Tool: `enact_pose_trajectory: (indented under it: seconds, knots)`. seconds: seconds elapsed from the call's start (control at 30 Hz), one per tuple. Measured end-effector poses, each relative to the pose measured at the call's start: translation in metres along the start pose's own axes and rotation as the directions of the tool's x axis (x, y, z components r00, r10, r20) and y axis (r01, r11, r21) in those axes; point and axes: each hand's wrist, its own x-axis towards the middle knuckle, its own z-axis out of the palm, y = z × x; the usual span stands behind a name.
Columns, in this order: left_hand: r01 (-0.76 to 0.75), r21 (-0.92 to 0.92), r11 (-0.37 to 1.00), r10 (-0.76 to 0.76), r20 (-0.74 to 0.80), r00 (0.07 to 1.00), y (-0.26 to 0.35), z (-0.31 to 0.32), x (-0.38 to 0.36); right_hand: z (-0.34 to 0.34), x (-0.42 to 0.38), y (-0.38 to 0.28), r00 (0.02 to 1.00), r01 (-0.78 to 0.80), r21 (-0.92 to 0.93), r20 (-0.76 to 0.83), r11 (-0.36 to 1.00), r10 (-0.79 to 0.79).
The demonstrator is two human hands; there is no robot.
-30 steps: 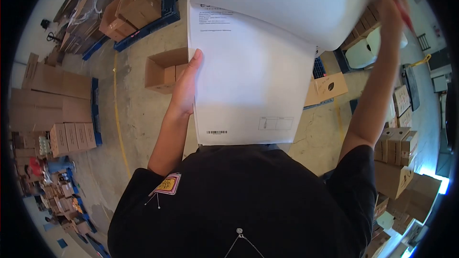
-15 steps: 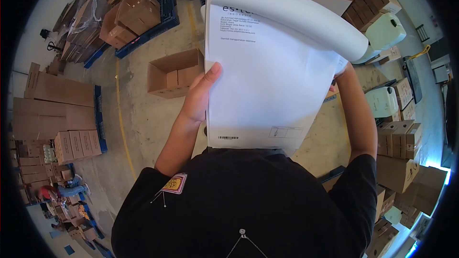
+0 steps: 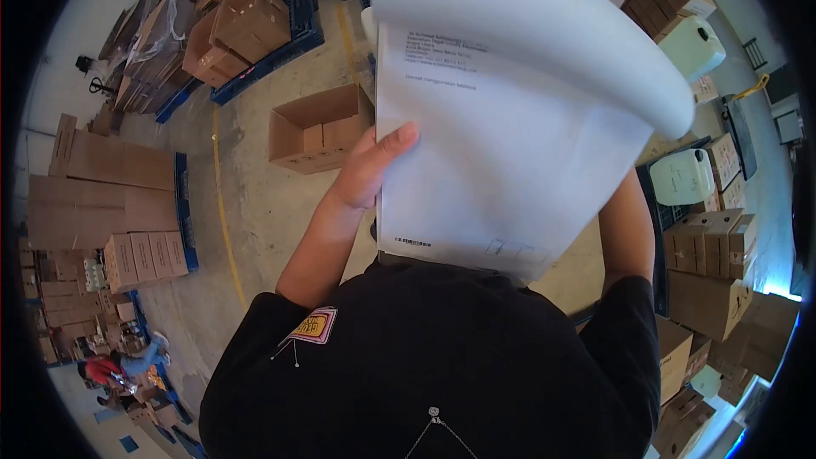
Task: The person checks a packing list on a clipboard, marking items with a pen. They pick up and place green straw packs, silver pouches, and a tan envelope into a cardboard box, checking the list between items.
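In front of my chest is a stack of printed paper sheets [image 3: 493, 153]. My left hand [image 3: 371, 166] is closed on its left edge, with the thumb flat on the front page. That page carries lines of address text near the top and a barcode at bottom left. The upper sheets [image 3: 544, 25] are curled back over the top in a wide roll. My right forearm [image 3: 629, 229] rises behind the right side of the sheets. The paper hides my right hand, so its fingers do not show.
An open cardboard box [image 3: 319, 132] stands on the floor beyond my left hand. Blue pallets [image 3: 293, 42] hold cartons at far left. White jerrycans [image 3: 682, 177] and stacked boxes [image 3: 710, 242] line the right. Another person [image 3: 119, 370] is at lower left.
The curled upper sheets have swung further over to the right and toward me, covering the page heading. My right hand, partly visible before, has gone behind the paper. The left hand keeps its hold.
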Motion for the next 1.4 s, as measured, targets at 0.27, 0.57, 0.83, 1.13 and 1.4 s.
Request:
enact_pose_trajectory:
  seconds: [0.27, 0.57, 0.83, 1.13, 1.4]
  knots:
    - [-0.024, 0.088, 0.996, 0.055, -0.376, 0.925, -0.004, 0.019, -0.011, 0.028, 0.060, 0.018, 0.997, 0.055, -0.347, 0.072, 0.936, -0.031]
    - [-0.028, 0.089, 0.996, 0.067, -0.477, 0.876, -0.010, 0.004, -0.009, 0.011, 0.033, 0.052, 0.983, -0.179, -0.498, -0.063, 0.849, 0.170]
    - [-0.012, 0.065, 0.998, 0.040, -0.449, 0.893, -0.013, -0.005, -0.006, 0.043, 0.015, 0.051, 0.966, -0.255, -0.226, -0.098, 0.940, 0.238]
    - [-0.068, 0.034, 0.997, 0.076, -0.484, 0.872, -0.015, -0.013, -0.008, 0.117, -0.032, 0.062, 0.316, 0.579, -0.472, -0.621, 0.664, -0.717]
    - [-0.088, -0.010, 0.996, 0.073, -0.451, 0.889, -0.021, -0.018, -0.002, 0.163, -0.033, 0.109, 0.542, 0.510, -0.470, -0.475, 0.720, -0.694]
